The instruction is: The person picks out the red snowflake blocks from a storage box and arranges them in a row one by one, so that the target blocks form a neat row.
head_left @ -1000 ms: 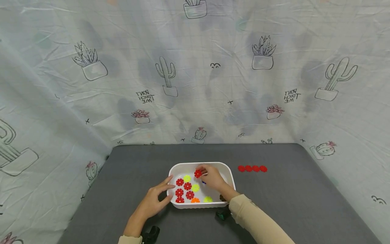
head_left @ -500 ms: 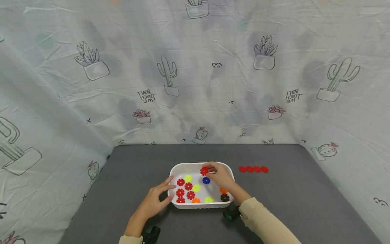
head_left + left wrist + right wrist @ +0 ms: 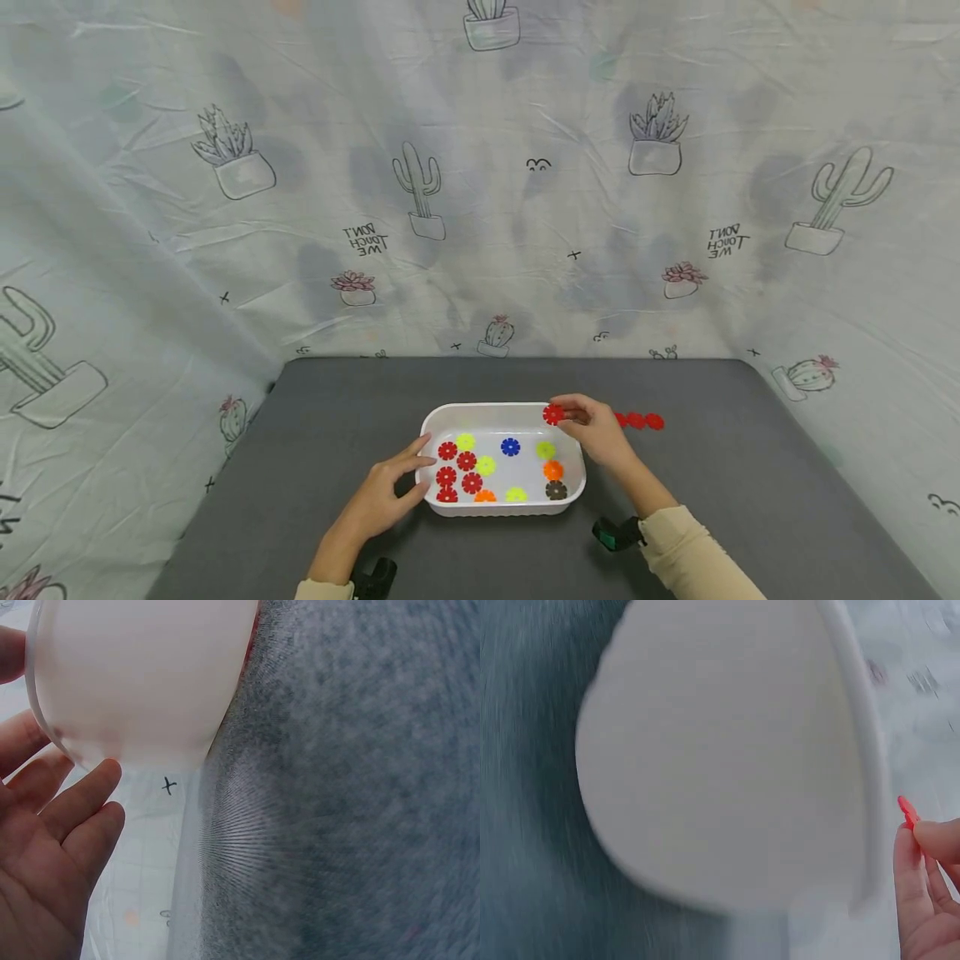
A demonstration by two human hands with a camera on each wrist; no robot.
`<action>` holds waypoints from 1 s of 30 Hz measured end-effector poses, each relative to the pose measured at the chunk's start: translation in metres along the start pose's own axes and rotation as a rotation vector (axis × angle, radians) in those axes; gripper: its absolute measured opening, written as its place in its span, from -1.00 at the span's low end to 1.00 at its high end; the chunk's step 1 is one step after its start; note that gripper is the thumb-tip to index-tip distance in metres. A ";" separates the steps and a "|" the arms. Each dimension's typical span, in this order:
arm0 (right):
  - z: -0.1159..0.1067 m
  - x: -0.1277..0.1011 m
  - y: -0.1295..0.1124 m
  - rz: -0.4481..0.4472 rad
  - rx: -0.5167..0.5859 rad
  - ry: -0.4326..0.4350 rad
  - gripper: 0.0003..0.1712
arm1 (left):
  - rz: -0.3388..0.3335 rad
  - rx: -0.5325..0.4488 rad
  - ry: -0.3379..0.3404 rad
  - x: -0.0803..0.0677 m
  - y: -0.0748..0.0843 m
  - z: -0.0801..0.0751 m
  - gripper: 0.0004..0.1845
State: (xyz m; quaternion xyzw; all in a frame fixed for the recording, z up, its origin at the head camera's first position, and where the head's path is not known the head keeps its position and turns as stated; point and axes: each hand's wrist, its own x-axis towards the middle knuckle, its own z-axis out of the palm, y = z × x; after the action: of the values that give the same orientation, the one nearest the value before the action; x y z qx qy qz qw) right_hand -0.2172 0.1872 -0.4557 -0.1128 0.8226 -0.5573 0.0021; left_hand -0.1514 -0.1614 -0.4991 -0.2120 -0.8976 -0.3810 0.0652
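The right hand (image 3: 600, 432) has carried the red flower disc (image 3: 553, 414), pinched in its fingertips, from mid-tray to the white tray's (image 3: 501, 508) far right corner; the red row (image 3: 637, 421), apparently running left-right, lies just rightward; the left hand (image 3: 382, 493) rests open-fingered against the tray's left wall.

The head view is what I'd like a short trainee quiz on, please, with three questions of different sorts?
1. True or false: the right hand pinches a red disc.
2. What does the left hand touch: A the white tray, B the row of red discs, C the backdrop?
3. How many blue discs lie in the tray?

Key: 1 true; 2 A; 3 one.
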 end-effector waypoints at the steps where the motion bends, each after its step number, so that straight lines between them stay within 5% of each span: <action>1: -0.007 0.000 0.003 -0.007 0.005 0.018 -0.61 | 0.000 0.002 0.000 0.000 0.000 0.000 -0.65; 11: -0.066 -0.004 0.039 0.049 0.016 0.153 -0.51 | -0.001 -0.009 -0.003 0.001 0.001 -0.001 -0.65; 30: -0.122 -0.008 0.098 0.286 0.029 0.391 -0.48 | -0.011 -0.023 -0.009 0.001 0.000 0.000 -0.64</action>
State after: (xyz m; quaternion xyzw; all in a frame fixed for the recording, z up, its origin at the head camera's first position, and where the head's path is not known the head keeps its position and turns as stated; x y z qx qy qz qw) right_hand -0.2427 0.3348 -0.5003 0.1147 0.8067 -0.5745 -0.0769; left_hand -0.1520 -0.1616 -0.4987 -0.2094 -0.8947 -0.3905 0.0568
